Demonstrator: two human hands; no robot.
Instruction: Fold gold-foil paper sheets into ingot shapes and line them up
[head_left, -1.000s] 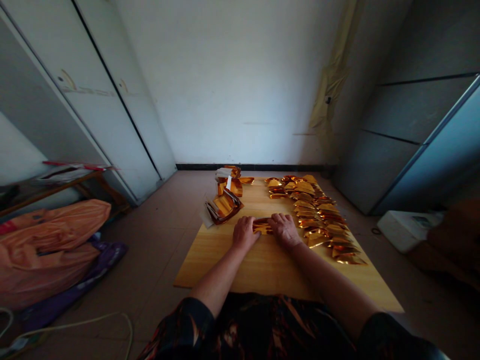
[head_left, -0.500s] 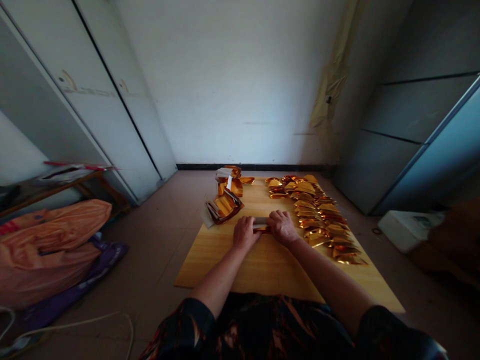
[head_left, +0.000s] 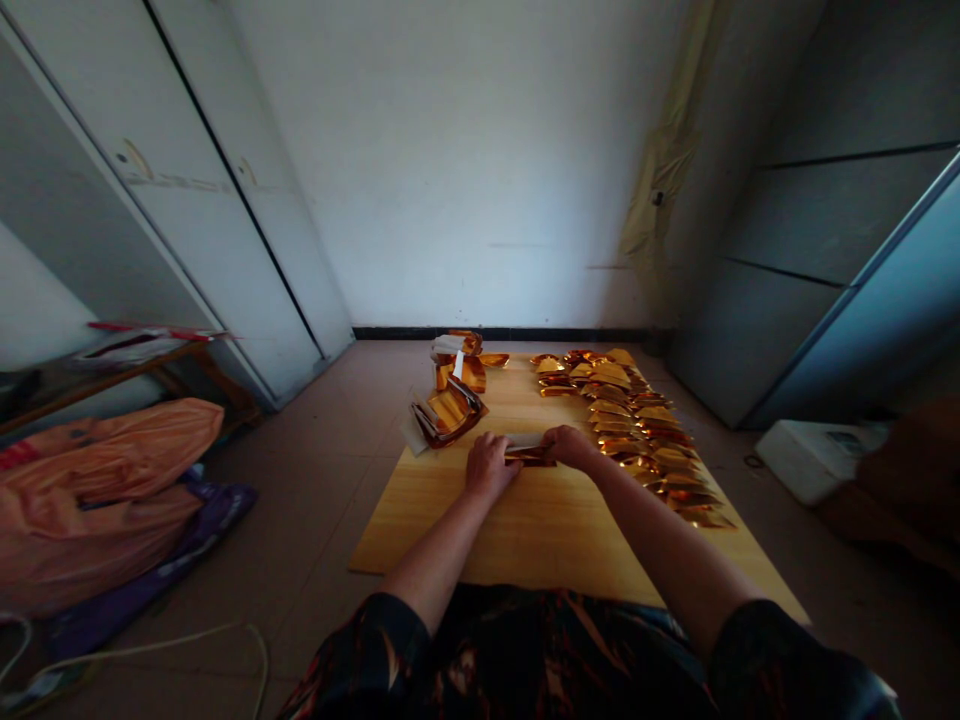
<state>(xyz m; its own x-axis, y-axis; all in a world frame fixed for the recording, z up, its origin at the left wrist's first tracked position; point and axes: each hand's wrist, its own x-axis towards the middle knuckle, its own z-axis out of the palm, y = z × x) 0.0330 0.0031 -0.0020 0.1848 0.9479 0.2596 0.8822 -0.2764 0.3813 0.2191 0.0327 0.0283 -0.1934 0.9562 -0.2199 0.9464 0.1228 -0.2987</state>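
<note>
Between my hands, over the middle of the wooden board [head_left: 450, 520], is a folded sheet of gold foil paper [head_left: 531, 458] with its pale side showing along the top. My left hand [head_left: 491, 468] is closed on the sheet's left end. At the right end my right hand [head_left: 571, 447] pinches the paper, its fingertips partly hidden. Rows of folded gold paper pieces [head_left: 611, 420] lie close by on the right. A loose stack of gold and white paper sheets [head_left: 450, 412] rests at the board's far left.
Orange cloth or bags [head_left: 112, 490] lie on the floor at left, beside a pale cable [head_left: 187, 642]. A white box [head_left: 799, 460] stands on the floor at right. Grey cabinets [head_left: 225, 200] and a white wall [head_left: 465, 180] border the area.
My right hand has shifted slightly right along the paper to its end, uncovering more of the gold side. My left hand stays in nearly the same place.
</note>
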